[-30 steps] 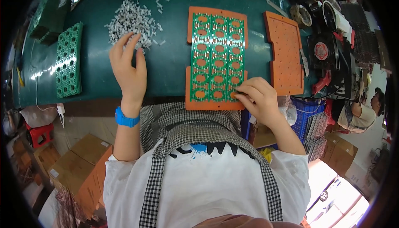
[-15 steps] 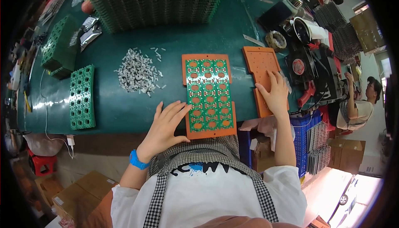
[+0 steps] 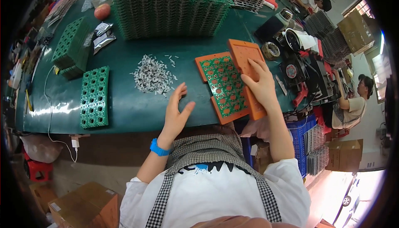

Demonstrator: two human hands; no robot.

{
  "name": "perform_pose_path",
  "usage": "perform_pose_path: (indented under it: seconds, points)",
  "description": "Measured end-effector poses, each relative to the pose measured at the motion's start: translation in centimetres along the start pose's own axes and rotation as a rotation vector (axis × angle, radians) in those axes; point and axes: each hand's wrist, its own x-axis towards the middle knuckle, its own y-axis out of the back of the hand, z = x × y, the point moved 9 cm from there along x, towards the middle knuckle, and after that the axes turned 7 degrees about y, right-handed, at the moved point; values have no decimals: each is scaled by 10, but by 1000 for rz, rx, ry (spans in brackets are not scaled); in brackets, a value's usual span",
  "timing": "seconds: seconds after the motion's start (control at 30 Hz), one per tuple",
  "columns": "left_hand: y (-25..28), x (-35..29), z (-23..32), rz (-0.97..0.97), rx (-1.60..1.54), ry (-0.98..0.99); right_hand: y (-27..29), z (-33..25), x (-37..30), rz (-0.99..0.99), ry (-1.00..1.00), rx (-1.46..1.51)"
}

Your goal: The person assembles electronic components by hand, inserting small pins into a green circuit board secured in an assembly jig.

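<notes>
A green circuit board panel (image 3: pixel 223 83) with rows of round openings lies in an orange fixture plate (image 3: pixel 200 67), both slanted on the table. My right hand (image 3: pixel 261 82) grips a second orange plate (image 3: pixel 243 52), its fingers spread over the top and its thumb at the left edge. This plate overlaps the panel's right side and hides part of it. My left hand (image 3: pixel 176 114) is off the board, fingers apart and holding nothing, just below a pile of small white and grey parts (image 3: pixel 153 75). My left wrist wears a blue band (image 3: pixel 160 148).
Stacked green panels stand at the left (image 3: pixel 94 99) and farther back (image 3: pixel 68 47); a large stack (image 3: pixel 166 10) fills the table's far side. A tape roll (image 3: pixel 271 51), steel ruler (image 3: pixel 281 85) and red-handled tool (image 3: pixel 300 97) lie right. Two people work beyond.
The second orange plate moved left with my right hand, over the panel's right side. The fixture with the panel shifted right and turned. My left hand came off the panel's edge.
</notes>
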Motion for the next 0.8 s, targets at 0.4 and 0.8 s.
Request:
perform_pose_path:
  seconds: [0.4,0.8]
  points:
    - [-4,-3,10,-10,98,-53,-84,-51,-29,-86,16,-291]
    - [-81,-24,30,-270,850,-312,-17,64,-24,-51,26,-383]
